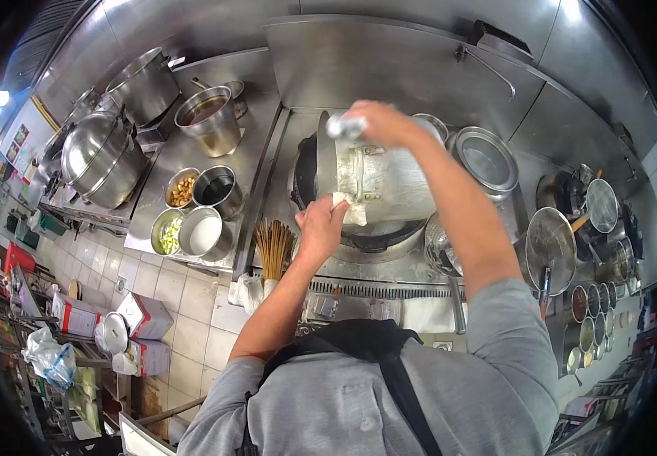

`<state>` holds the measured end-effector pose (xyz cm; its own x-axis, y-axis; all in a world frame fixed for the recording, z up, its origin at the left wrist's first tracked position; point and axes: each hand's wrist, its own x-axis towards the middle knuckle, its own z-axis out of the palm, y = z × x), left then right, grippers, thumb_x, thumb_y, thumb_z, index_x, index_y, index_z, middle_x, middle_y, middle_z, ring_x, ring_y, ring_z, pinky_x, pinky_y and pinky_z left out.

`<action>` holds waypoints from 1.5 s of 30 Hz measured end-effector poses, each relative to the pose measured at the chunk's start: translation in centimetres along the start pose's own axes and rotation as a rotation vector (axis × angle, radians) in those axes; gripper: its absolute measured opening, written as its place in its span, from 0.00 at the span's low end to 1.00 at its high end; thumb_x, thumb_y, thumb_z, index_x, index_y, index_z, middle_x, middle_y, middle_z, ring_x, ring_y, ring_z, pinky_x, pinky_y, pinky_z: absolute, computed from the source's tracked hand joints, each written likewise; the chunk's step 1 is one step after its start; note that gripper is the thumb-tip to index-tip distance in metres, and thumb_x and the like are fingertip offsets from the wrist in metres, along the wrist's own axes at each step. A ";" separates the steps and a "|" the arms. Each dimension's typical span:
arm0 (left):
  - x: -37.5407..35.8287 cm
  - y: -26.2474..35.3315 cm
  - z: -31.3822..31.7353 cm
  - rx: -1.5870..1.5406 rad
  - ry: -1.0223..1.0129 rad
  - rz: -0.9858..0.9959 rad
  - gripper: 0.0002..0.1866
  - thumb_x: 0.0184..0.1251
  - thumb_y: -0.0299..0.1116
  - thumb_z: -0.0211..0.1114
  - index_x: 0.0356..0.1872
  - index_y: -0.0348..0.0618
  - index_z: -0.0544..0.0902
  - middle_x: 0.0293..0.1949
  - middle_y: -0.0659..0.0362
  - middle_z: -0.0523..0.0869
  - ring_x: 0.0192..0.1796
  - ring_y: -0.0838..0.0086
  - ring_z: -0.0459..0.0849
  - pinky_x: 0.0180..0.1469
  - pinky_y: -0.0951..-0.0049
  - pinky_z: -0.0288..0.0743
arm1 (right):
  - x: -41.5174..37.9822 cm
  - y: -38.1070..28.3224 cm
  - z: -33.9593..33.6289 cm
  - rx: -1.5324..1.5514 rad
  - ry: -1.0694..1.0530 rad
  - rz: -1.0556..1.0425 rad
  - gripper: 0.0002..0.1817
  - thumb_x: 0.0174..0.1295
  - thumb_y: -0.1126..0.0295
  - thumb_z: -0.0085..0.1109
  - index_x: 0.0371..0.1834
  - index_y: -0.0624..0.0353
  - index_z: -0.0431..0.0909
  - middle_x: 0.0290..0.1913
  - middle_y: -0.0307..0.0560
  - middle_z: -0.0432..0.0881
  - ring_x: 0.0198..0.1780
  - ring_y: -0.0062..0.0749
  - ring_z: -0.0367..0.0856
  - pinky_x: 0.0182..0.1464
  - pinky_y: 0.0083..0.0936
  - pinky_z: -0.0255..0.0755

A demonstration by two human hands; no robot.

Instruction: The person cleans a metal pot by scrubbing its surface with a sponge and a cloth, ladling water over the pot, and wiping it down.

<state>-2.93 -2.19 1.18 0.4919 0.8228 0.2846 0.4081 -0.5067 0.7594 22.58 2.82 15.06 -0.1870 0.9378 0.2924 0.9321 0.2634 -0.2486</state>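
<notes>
A large metal pot (385, 178) lies tipped on its side over the wok burner (374, 242), its mouth facing left. My right hand (380, 123) is shut on the pot's upper handle, with something shiny showing in the fist. My left hand (321, 224) presses a white cloth (349, 209) against the pot's lower rim. What is inside the pot is hidden.
On the steel counter to the left stand a pot of brown broth (208, 118), a big lidded steamer (100, 156) and several small tubs (205, 232). A bamboo brush (273, 247) stands by the burner. To the right are a steel bowl (486, 159), a strainer (550, 243) and condiment cups (587, 315).
</notes>
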 end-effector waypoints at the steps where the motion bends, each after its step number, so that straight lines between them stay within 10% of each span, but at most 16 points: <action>1: 0.3 0.1 0.0 -0.004 0.010 -0.002 0.14 0.78 0.42 0.66 0.38 0.41 0.83 0.37 0.49 0.86 0.50 0.50 0.82 0.57 0.50 0.62 | 0.5 1.7 -0.8 -0.010 -0.006 0.102 0.21 0.66 0.75 0.61 0.61 0.44 0.88 0.60 0.41 0.85 0.65 0.46 0.82 0.66 0.49 0.75; 3: 0.4 0.0 0.1 -0.009 0.025 0.002 0.14 0.78 0.42 0.66 0.37 0.40 0.82 0.36 0.49 0.85 0.50 0.49 0.82 0.57 0.50 0.62 | 1.1 4.1 -1.2 -0.024 -0.017 0.311 0.21 0.66 0.75 0.62 0.61 0.44 0.88 0.60 0.41 0.85 0.66 0.45 0.82 0.67 0.49 0.74; 8: 0.5 -1.2 0.6 -0.008 0.014 -0.016 0.13 0.77 0.42 0.65 0.39 0.41 0.84 0.39 0.49 0.87 0.51 0.49 0.82 0.58 0.50 0.62 | -0.8 -3.0 -0.9 -0.059 -0.158 -0.145 0.24 0.63 0.78 0.61 0.61 0.45 0.88 0.61 0.41 0.84 0.66 0.42 0.82 0.68 0.47 0.74; 19: 1.1 -1.0 0.4 -0.103 0.019 -0.025 0.13 0.78 0.42 0.65 0.45 0.43 0.87 0.42 0.52 0.88 0.52 0.54 0.83 0.61 0.53 0.61 | 3.3 -7.2 -4.7 -0.369 -0.572 -0.005 0.16 0.69 0.71 0.60 0.54 0.38 0.92 0.56 0.35 0.87 0.61 0.38 0.81 0.65 0.44 0.66; 24: 2.3 -0.8 0.2 -0.057 0.103 0.049 0.13 0.77 0.42 0.65 0.42 0.42 0.86 0.39 0.51 0.88 0.51 0.51 0.82 0.59 0.51 0.62 | 1.8 -8.9 -3.0 -0.572 -0.433 -0.309 0.13 0.62 0.72 0.66 0.46 0.40 0.93 0.49 0.35 0.87 0.59 0.36 0.82 0.58 0.46 0.67; 45: 5.9 -1.5 -2.1 -0.016 0.118 0.010 0.17 0.77 0.48 0.64 0.41 0.42 0.85 0.39 0.46 0.89 0.50 0.47 0.85 0.57 0.49 0.66 | 7.3 -6.6 -3.5 -0.472 -0.525 -0.017 0.17 0.60 0.73 0.67 0.52 0.42 0.92 0.52 0.39 0.91 0.61 0.39 0.85 0.61 0.48 0.66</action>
<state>-2.25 3.95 2.97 0.4011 0.8429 0.3586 0.3908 -0.5115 0.7653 16.20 7.11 22.02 -0.2169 0.9508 -0.2212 0.9403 0.2644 0.2143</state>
